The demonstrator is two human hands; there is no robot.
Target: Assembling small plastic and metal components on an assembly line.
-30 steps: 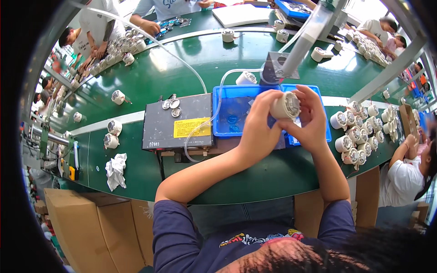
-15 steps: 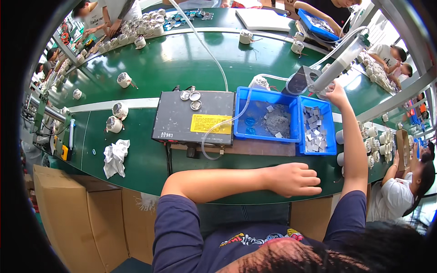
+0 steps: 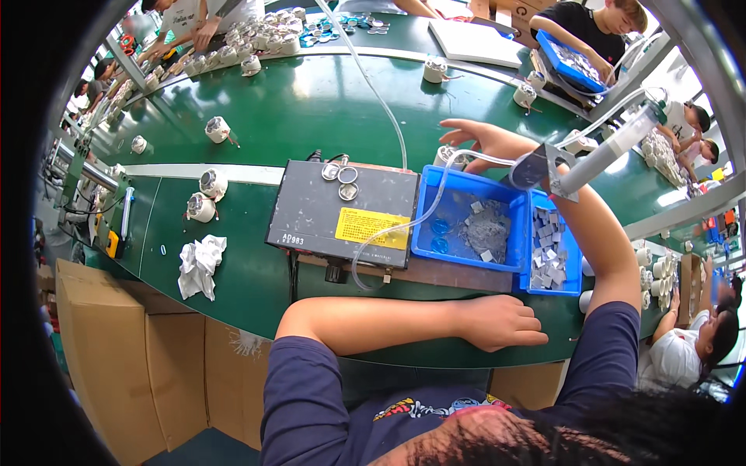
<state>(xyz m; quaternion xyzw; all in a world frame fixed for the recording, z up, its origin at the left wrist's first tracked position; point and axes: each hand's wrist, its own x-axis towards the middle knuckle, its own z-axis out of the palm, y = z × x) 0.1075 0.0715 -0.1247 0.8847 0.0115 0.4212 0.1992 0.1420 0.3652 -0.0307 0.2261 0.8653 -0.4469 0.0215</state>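
Note:
Across the table edge lies my left forearm, and my left hand (image 3: 501, 324) is closed in a fist; whatever it may hold is hidden. My right arm reaches forward past the blue trays, partly behind a clamped clear syringe barrel (image 3: 610, 151). Fingers spread, my right hand (image 3: 486, 145) hovers over a white round part (image 3: 451, 157) behind the trays; I cannot tell if it touches it. One blue tray (image 3: 466, 262) carries grey powder and small blue rings. The narrower blue tray (image 3: 556, 289) beside it is full of small grey square pieces.
A dark control box (image 3: 311, 210) with metal rings on top stands left of the trays, joined to a clear tube. White parts (image 3: 200, 206) and a crumpled white cloth (image 3: 202, 266) lie farther left. Co-workers sit around the green table (image 3: 311, 101); cardboard boxes (image 3: 101, 365) stand below.
My right hand has moved left from beside the syringe to above the white round part, its fingers now spread. My left hand stays on the table edge. The view has shifted slightly.

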